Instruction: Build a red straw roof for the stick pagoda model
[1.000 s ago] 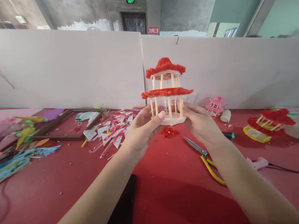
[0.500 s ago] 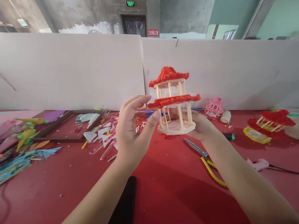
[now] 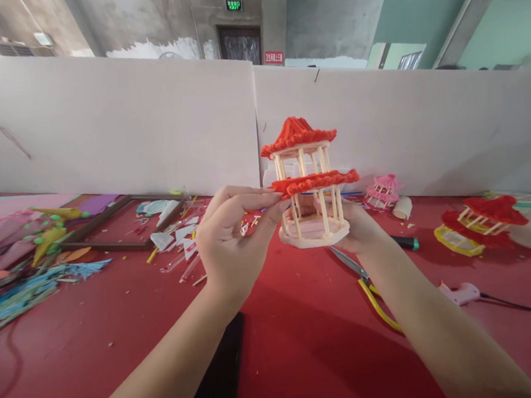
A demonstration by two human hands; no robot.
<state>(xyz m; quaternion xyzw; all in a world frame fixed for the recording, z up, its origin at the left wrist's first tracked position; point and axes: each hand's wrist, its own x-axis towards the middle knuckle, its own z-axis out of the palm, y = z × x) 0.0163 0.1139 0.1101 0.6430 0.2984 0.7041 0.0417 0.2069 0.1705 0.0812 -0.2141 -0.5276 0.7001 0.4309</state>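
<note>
A small two-tier model pavilion (image 3: pixel 312 181) is held up in the air, with fuzzy red roofs, pale stick columns and a pale flat base. My left hand (image 3: pixel 236 239) pinches the left edge of its lower red roof between thumb and fingers. From behind and to the right, my right hand (image 3: pixel 353 219) grips the lower tier near the base; its fingertips are partly hidden by the columns. Below the right wrist lie scissors (image 3: pixel 371 295) with yellow handles on the red table (image 3: pixel 307 356).
On the right are a red-and-yellow model pavilion (image 3: pixel 479 223), a pink one (image 3: pixel 383 191), a pink glue gun (image 3: pixel 462 293) and its cord. Scraps, a brown frame (image 3: pixel 111 242) and blue pipe cleaners (image 3: pixel 36 290) lie left. A black flat object (image 3: pixel 220 373) sits under my left forearm.
The fingers of my left hand have closed from apart onto the edge of the lower roof. The pavilion has tilted slightly and stays in my right hand.
</note>
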